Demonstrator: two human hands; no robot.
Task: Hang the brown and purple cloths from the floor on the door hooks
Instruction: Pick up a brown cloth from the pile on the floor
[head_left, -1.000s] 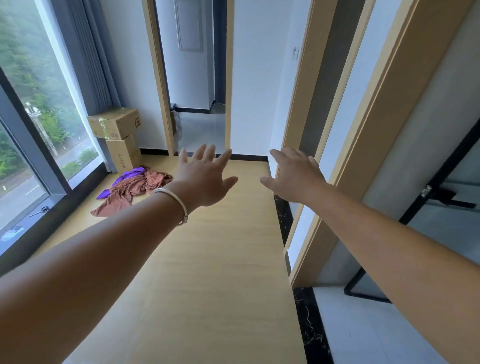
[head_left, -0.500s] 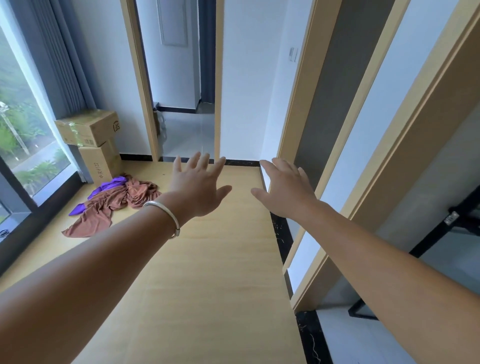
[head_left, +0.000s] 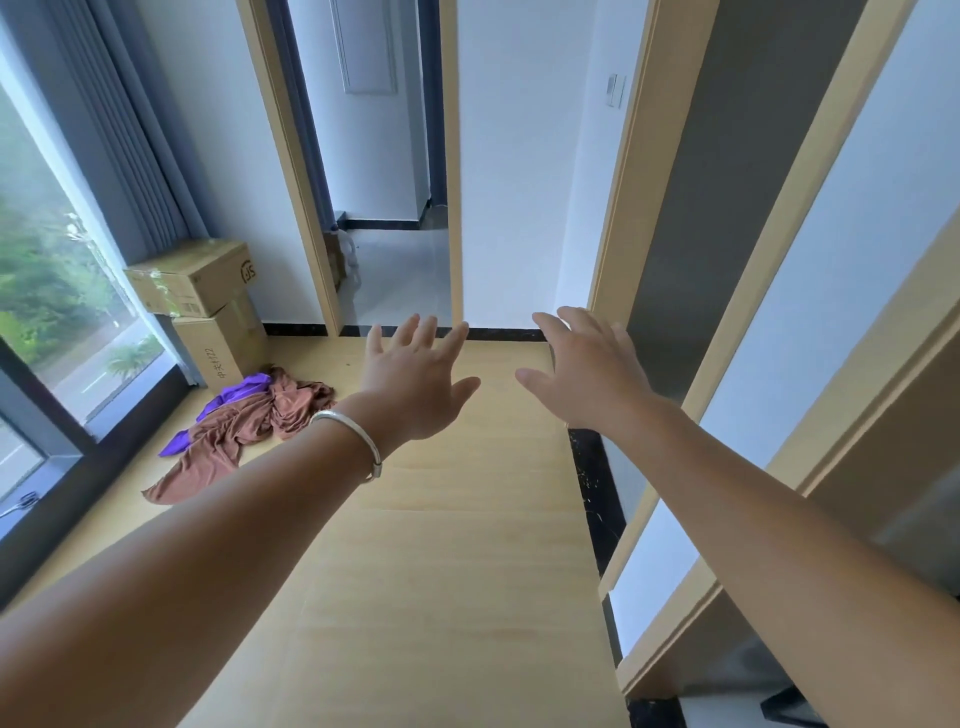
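Two stacked cardboard boxes sit at centre left against the wall beside the window (head_left: 47, 291). The upper box (head_left: 192, 275) carries a round logo reading "JS" on its end face, and the lower box (head_left: 221, 345) has a vertical line of dark printed characters ending in "22"; both are closed, so their contents cannot be seen. Just in front of them, on the pale wooden floor (head_left: 457, 571), the brown cloth (head_left: 234, 431) lies crumpled over the purple cloth (head_left: 239, 395), which shows at its upper and left edges. The left hand (head_left: 415, 384), with a silver bangle (head_left: 358, 441) on its wrist, and the right hand (head_left: 587, 374) reach forward in mid-frame, fingers spread and holding nothing. An open doorway (head_left: 384, 208) stands at top centre.
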